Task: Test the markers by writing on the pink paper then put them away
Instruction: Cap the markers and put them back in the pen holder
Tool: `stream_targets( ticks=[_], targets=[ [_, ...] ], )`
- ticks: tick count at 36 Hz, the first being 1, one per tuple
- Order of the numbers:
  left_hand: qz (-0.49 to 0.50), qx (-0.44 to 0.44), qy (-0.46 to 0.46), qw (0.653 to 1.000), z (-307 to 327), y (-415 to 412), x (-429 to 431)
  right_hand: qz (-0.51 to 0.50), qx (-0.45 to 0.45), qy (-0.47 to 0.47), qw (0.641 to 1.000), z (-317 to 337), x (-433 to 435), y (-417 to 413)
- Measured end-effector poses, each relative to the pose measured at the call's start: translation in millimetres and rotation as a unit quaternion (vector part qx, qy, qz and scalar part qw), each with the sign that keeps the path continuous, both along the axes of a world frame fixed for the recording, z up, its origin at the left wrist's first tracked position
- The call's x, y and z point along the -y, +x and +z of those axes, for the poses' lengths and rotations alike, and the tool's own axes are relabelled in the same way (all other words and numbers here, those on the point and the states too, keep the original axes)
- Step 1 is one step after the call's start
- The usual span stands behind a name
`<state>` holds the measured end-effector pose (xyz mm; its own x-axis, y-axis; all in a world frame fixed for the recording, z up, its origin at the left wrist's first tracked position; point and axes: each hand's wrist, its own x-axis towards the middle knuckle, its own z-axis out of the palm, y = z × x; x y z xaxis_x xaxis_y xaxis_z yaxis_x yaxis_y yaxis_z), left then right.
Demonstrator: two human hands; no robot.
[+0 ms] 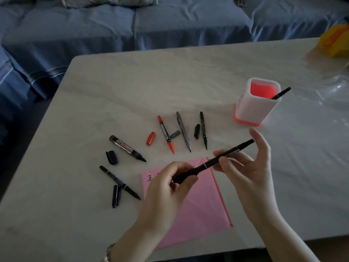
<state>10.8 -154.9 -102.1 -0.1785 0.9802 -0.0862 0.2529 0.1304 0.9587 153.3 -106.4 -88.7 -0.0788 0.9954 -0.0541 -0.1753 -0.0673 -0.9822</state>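
Observation:
Both hands hold one slim black marker point(213, 160) above the pink paper point(198, 208). My left hand point(166, 188) pinches its lower end; my right hand point(243, 165) grips the middle, its top pointing up right. The paper bears a few black marks near its top left corner. On the table lie uncapped markers, each with a cap beside it: a thick whiteboard marker point(127, 148), a red marker point(165, 134), a grey pen point(183, 130), a thin black marker point(203, 129) and another black marker point(119, 182). A white and pink pen holder point(256, 106) holds one black marker point(280, 93).
The pale marble table point(132, 87) has its front edge just below my wrists. A blue sofa point(132, 25) runs behind it. A yellow object point(335, 41) and clear plastic point(336, 87) sit at the far right.

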Motion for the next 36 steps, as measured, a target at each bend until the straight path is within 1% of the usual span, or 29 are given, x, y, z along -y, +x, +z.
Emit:
stream_targets(
  ticks=[2, 5, 8, 11, 14, 18, 23, 25, 27, 30, 32, 33, 34, 36],
  targets=[
    [-0.006, -0.005, 0.003, 1.000, 0, 0, 1, 0.003, 0.012, 0.010, 1.000, 1, 1, 1],
    [-0.004, -0.010, 0.016, 1.000, 1, 1, 1, 0.006, 0.001, 0.012, 1.000, 0, 1, 3],
    [-0.005, -0.015, 0.033, 0.999, 1, 1, 0, -0.013, -0.026, -0.012, 0.999, -1, 0, 5],
    [-0.019, -0.043, 0.051, 0.998, 0, 1, 0, -0.027, -0.059, -0.042, 0.997, -1, -1, 6],
    [-0.024, -0.064, 0.066, 0.995, 2, 2, 0, -0.034, -0.071, -0.053, 0.995, -2, -1, 7],
    [-0.021, -0.088, 0.073, 0.993, 4, 1, 1, -0.036, -0.086, -0.053, 0.994, -4, 1, 4],
    [-0.012, -0.092, 0.078, 0.993, 11, 7, 2, -0.046, -0.090, -0.035, 0.994, -4, 6, -2],
    [-0.006, -0.077, 0.076, 0.994, 14, 10, 2, -0.042, -0.091, -0.023, 0.995, -1, 6, -3],
    [0.006, -0.042, 0.055, 0.998, 18, 12, 1, -0.040, -0.092, -0.013, 0.995, 2, 5, -3],
    [0.004, 0.044, -0.015, 0.999, 23, 11, -2, -0.033, -0.085, 0.002, 0.996, 3, 3, -1],
    [-0.019, 0.117, -0.074, 0.990, 25, 10, -4, -0.029, -0.080, 0.008, 0.996, 3, 1, 2],
    [-0.027, 0.139, -0.089, 0.986, 27, 11, -5, -0.029, -0.079, 0.007, 0.996, 3, 1, 4],
    [-0.032, 0.131, -0.085, 0.987, 28, 13, -6, -0.031, -0.079, 0.005, 0.996, 3, 0, 5],
    [-0.033, 0.026, -0.018, 0.999, 24, 19, -7, -0.036, -0.085, -0.004, 0.996, 2, -2, 8]
  ],
)
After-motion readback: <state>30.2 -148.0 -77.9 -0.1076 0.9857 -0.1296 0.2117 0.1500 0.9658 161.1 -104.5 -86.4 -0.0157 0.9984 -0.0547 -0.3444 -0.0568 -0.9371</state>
